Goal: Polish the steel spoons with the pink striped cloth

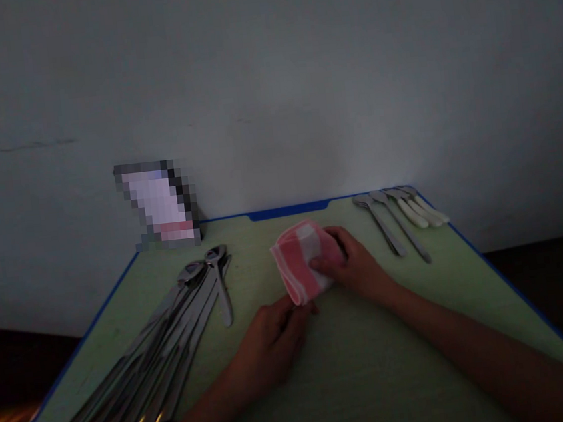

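A folded pink-and-white checked cloth [300,263] is held above the middle of the table, gripped at its right side by my right hand [341,258], thumb on top. Close under the cloth's lower corner is my left hand [279,339], its fingers curled together. Whatever the left fingers may hold is hidden by the cloth and the dim light. To the left of that hand a small spoon [223,291] rests beside a pile of long-handled metal spoons [163,331].
At the back right lie metal spoons [401,225] and several white-handled utensils [420,213]. A blurred-out phone-like device [160,203] leans on the wall [269,91] at the back left. Blue trim edges the pale green table [379,375].
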### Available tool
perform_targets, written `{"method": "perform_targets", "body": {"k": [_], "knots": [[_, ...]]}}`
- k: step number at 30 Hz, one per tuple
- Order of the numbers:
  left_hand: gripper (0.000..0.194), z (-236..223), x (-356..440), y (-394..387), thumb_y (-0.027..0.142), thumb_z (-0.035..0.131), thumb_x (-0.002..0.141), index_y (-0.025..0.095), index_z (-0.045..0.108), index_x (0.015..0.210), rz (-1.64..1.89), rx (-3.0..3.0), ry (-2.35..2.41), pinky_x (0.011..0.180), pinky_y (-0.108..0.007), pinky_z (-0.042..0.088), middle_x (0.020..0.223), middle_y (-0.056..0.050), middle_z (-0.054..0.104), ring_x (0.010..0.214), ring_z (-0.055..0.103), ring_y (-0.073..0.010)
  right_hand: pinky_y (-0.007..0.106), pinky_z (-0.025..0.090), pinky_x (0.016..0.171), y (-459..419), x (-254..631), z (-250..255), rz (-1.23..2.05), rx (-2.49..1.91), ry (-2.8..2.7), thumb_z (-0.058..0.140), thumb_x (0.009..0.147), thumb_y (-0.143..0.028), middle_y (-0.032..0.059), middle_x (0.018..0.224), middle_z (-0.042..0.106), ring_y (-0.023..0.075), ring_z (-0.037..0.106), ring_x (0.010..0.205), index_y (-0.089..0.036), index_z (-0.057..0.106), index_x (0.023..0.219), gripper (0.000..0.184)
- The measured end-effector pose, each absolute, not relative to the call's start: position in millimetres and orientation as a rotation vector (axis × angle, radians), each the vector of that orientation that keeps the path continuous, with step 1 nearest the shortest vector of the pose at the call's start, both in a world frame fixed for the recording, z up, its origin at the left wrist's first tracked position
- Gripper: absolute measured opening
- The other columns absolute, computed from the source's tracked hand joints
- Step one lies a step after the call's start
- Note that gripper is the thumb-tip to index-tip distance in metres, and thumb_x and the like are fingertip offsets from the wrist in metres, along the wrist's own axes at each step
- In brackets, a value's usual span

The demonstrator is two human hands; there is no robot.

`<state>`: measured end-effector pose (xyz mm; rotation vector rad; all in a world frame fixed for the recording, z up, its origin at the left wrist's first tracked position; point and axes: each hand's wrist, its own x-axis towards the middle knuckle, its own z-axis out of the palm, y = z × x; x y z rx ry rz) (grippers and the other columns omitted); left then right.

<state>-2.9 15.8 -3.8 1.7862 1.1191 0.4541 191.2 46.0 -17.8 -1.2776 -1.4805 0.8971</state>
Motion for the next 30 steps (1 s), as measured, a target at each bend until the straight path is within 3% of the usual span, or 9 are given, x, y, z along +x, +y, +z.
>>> {"method": "perform_targets", "body": {"k": [4, 9, 13, 16, 19, 24, 30], "knots": [[0.032, -1, -3, 16, 0.038, 0.033, 0.093, 0.018, 0.056, 0.084, 0.375, 1.842, 1.08, 0.047, -0.02, 0.029, 0.055, 0.006, 0.043, 0.049, 0.041, -0.0101, 0.024, 0.039, 0.058, 48, 201, -16, 1.165, -1.206, -1.588, 0.057, 0.079, -0.044, 0.0015, 0.077, 0.058, 0.0126, 0.05, 0.065, -0.017, 0.058, 0.092, 0.03], [0.032, -2, -3, 17, 0.038, 0.034, 0.095, 0.017, 0.055, 0.083, 0.347, 1.9, 1.056, 0.05, -0.021, 0.031, 0.061, 0.005, 0.048, 0.053, 0.044, -0.01, 0.022, 0.034, 0.055, 54, 208, -20, 1.301, -1.064, -1.574, 0.05, 0.084, -0.039, -0.0018, 0.068, 0.052, 0.0097, 0.043, 0.059, -0.016, 0.057, 0.085, 0.024], [0.031, -1, -3, 16, 0.036, 0.034, 0.095, 0.017, 0.053, 0.079, 0.337, 1.942, 1.049, 0.053, -0.022, 0.032, 0.063, 0.004, 0.049, 0.055, 0.045, -0.0102, 0.022, 0.036, 0.06, 56, 211, -20, 1.487, -0.995, -1.468, 0.055, 0.077, -0.027, -0.0012, 0.078, 0.055, 0.0105, 0.046, 0.065, -0.017, 0.058, 0.094, 0.02], [0.029, 3, -3, 16, 0.035, 0.034, 0.095, 0.017, 0.053, 0.082, 0.312, 1.963, 1.008, 0.055, -0.022, 0.033, 0.065, 0.004, 0.051, 0.058, 0.048, -0.0105, 0.021, 0.036, 0.064, 56, 213, -21, 1.524, -0.936, -1.389, 0.055, 0.068, -0.015, -0.0013, 0.088, 0.058, 0.0109, 0.048, 0.072, -0.019, 0.06, 0.1, 0.033], [0.028, 5, -3, 15, 0.033, 0.034, 0.095, 0.017, 0.054, 0.084, 0.296, 1.967, 0.968, 0.056, -0.022, 0.033, 0.066, 0.004, 0.051, 0.058, 0.047, -0.0102, 0.02, 0.035, 0.06, 56, 216, -24, 1.576, -0.886, -1.358, 0.055, 0.062, -0.01, -0.0024, 0.084, 0.059, 0.01, 0.048, 0.068, -0.02, 0.062, 0.098, 0.038], [0.028, 4, -3, 15, 0.033, 0.033, 0.096, 0.017, 0.053, 0.085, 0.286, 1.954, 0.941, 0.057, -0.021, 0.034, 0.067, 0.004, 0.05, 0.058, 0.046, -0.0097, 0.022, 0.039, 0.06, 55, 213, -22, 1.634, -0.89, -1.329, 0.066, 0.067, -0.024, -0.0003, 0.083, 0.062, 0.0108, 0.052, 0.066, -0.019, 0.062, 0.094, 0.028], [0.029, 0, -4, 16, 0.033, 0.033, 0.095, 0.016, 0.054, 0.083, 0.28, 1.986, 0.968, 0.056, -0.022, 0.033, 0.065, 0.004, 0.049, 0.057, 0.045, -0.01, 0.022, 0.037, 0.057, 54, 206, -18, 1.492, -1.053, -1.458, 0.07, 0.068, -0.036, -0.0012, 0.074, 0.061, 0.0101, 0.05, 0.06, -0.017, 0.062, 0.088, 0.028]]}}
